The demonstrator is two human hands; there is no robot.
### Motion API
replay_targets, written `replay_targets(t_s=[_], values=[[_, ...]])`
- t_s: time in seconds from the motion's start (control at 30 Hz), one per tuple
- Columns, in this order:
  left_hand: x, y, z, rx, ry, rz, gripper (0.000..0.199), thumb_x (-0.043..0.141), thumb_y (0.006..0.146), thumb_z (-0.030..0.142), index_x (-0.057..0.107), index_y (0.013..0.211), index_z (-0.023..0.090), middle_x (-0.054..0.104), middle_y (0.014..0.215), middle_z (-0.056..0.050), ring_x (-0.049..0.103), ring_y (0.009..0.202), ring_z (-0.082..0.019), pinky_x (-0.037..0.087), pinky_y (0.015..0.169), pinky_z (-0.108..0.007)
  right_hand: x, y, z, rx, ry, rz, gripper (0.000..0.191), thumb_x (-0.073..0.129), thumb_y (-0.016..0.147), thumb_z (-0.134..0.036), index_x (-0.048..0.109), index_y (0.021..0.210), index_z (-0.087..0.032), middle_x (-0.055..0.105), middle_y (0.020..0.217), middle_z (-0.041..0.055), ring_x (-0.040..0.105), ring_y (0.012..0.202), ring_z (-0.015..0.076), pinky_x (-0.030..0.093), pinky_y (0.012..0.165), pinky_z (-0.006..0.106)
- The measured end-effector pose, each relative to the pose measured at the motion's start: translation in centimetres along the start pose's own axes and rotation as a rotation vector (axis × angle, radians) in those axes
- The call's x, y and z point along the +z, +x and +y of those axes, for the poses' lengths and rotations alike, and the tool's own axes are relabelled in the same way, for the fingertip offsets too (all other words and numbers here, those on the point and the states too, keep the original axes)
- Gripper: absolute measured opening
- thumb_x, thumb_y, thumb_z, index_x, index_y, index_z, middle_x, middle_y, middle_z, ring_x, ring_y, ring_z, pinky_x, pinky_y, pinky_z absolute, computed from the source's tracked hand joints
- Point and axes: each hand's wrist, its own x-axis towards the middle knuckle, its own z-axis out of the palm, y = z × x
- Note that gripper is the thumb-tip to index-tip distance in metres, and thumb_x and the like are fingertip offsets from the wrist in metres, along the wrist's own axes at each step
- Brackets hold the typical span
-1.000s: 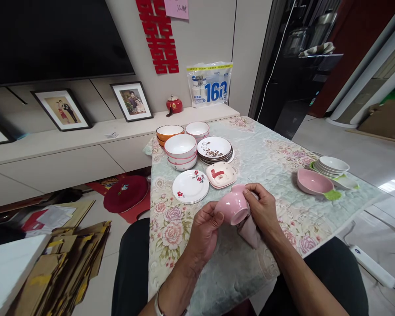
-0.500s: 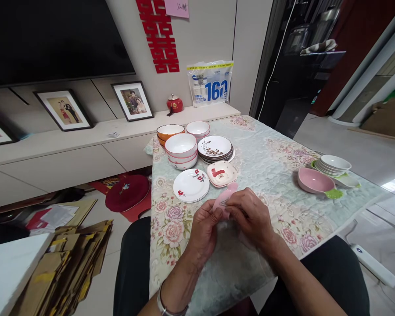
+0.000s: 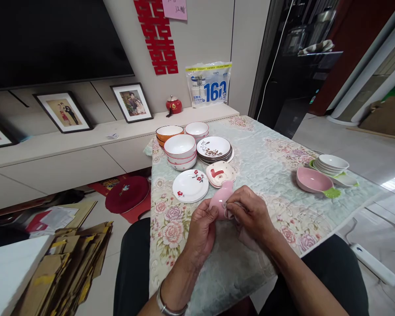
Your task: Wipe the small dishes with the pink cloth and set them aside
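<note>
- Holding a pink bowl [image 3: 220, 200] tilted over the near part of the table [image 3: 263, 136], the left hand [image 3: 201, 224] is closed round one side, thumb against it; the bowl's short tab points away from the person.
- The right hand [image 3: 252, 213] has its fingers drawn in narrow at the bowl's other side, gripping a pale cloth [image 3: 249, 239] that hangs below the palm.
- A metal bangle [image 3: 166, 307] circles the left wrist.
- Just beyond the bowl sit square dishes [image 3: 222, 173], stacked, with white flowered plates [image 3: 187, 186] beside them to the left.
- Behind these stand brown-rimmed plates [image 3: 213, 147], white bowls [image 3: 180, 147] with pink rims, and orange bowls [image 3: 167, 131], each in a stack.
- Well apart, toward the table's right side, a pink dish [image 3: 311, 180] with a green handle lies near small white bowls [image 3: 333, 162], nested together.
- Past the table, a ledge [image 3: 125, 131] carries a red jar [image 3: 174, 105], a plastic bag [image 3: 209, 85] printed "160" and framed photos [image 3: 131, 103].
</note>
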Motion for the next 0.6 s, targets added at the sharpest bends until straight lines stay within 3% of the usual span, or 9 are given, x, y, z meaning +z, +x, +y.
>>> replay_targets(t_s=[0.1, 0.3, 0.4, 0.47, 0.6], values=[[-0.1, 0.0, -0.1, -0.003, -0.003, -0.002, 0.028, 0.082, 0.069, 0.024, 0.073, 0.094, 0.015, 0.073, 0.087, -0.004, 0.063, 0.079, -0.016, 0.047, 0.081, -0.028, 0.0, 0.1, 0.2, 0.006, 0.013, -0.004, 0.014, 0.059, 0.092, -0.025, 0.067, 0.081, -0.024, 0.064, 0.078, 0.0017, 0.059, 0.078, 0.0178, 0.047, 0.070, 0.031], [-0.2, 0.1, 0.1, -0.022, 0.025, 0.016, 0.030, 0.084, 0.065, 0.025, 0.073, 0.092, 0.014, 0.074, 0.088, -0.005, 0.063, 0.081, -0.017, 0.046, 0.083, -0.029, 0.0, 0.0, 2.7, 0.295, 0.065, 0.112, 0.017, 0.061, 0.090, -0.034, 0.065, 0.080, -0.021, 0.066, 0.079, 0.0011, 0.062, 0.076, 0.0174, 0.046, 0.071, 0.029], [0.0, 0.0, 0.2, -0.034, 0.044, 0.016, 0.028, 0.083, 0.065, 0.025, 0.073, 0.088, 0.014, 0.074, 0.086, -0.006, 0.063, 0.080, -0.017, 0.046, 0.081, -0.029, 0.1, 0.0, 2.8, 0.386, 0.073, 0.141, 0.019, 0.061, 0.089, -0.036, 0.064, 0.080, -0.020, 0.067, 0.078, 0.0013, 0.061, 0.075, 0.0180, 0.046, 0.070, 0.030], [0.1, -0.1, 0.2, -0.037, 0.061, 0.012, 0.027, 0.082, 0.065, 0.026, 0.073, 0.088, 0.013, 0.073, 0.083, -0.006, 0.062, 0.078, -0.017, 0.046, 0.078, -0.028, 0.1, 0.0, 2.3, 0.349, 0.040, 0.159, 0.018, 0.061, 0.089, -0.034, 0.064, 0.080, -0.020, 0.066, 0.079, 0.0014, 0.061, 0.075, 0.0179, 0.046, 0.071, 0.030], [0.3, -0.4, 0.2, -0.045, 0.085, -0.043, 0.026, 0.080, 0.070, 0.027, 0.072, 0.090, 0.013, 0.072, 0.079, -0.005, 0.061, 0.074, -0.016, 0.045, 0.074, -0.028, -0.2, 0.2, 0.7, 0.104, -0.017, 0.115, 0.011, 0.060, 0.090, -0.025, 0.065, 0.080, -0.022, 0.064, 0.080, 0.0013, 0.061, 0.081, 0.0182, 0.046, 0.074, 0.031]])
